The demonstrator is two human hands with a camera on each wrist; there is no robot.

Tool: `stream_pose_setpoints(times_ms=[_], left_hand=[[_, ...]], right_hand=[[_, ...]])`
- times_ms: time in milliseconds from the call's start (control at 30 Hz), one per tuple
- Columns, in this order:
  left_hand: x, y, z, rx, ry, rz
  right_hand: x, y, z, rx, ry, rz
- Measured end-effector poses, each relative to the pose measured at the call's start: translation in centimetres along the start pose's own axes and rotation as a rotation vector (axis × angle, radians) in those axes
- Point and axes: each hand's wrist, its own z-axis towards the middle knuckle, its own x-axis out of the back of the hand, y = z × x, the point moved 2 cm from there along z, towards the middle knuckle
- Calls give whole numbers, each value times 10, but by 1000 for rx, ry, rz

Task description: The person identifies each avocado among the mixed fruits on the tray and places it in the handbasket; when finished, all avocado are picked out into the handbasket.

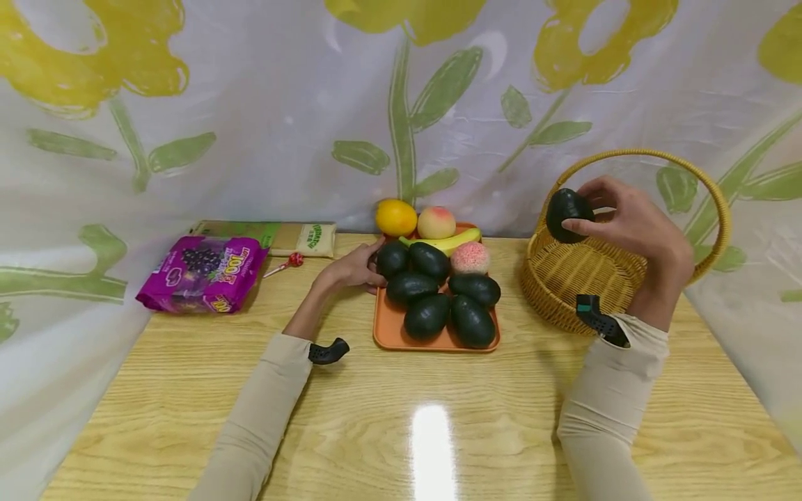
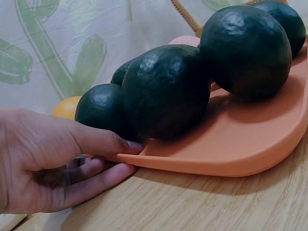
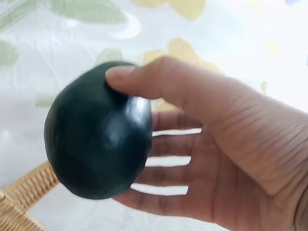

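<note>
My right hand (image 1: 633, 219) holds a dark green avocado (image 1: 569, 216) above the wicker basket (image 1: 539, 296), thumb on one side and fingers behind, as the right wrist view shows. The left hand (image 1: 354, 268) pinches the left rim of an orange tray (image 1: 390, 339), with the thumb on top and fingers underneath in the left wrist view. Several avocados (image 1: 427, 316) lie on the tray's near part. Behind them are a banana (image 1: 447, 243), a pink speckled fruit (image 1: 470, 259), a peach (image 1: 436, 223) and a yellow-orange fruit (image 1: 396, 217).
At the table's left lies a purple grape-printed bag (image 1: 200, 275). Behind it is a flat tan and green package (image 1: 301, 239), and a red lollipop (image 1: 294, 260) lies nearby. The basket's tall handle (image 1: 720, 209) arches up at the right. A flower-printed curtain (image 1: 282, 139) hangs behind the table.
</note>
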Motion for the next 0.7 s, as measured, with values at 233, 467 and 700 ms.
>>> stream_pose_setpoints(times_ms=[233,467,700], left_hand=[[1,0,0,-17,-6,13],[1,-2,0,-24,-1,-5],[0,-3,1,-28,3,-43]], right_hand=[[-1,17,4,-70,1,-64],[-3,43,8,-200,126,-70],[-6,66,11,-298,177,-68]])
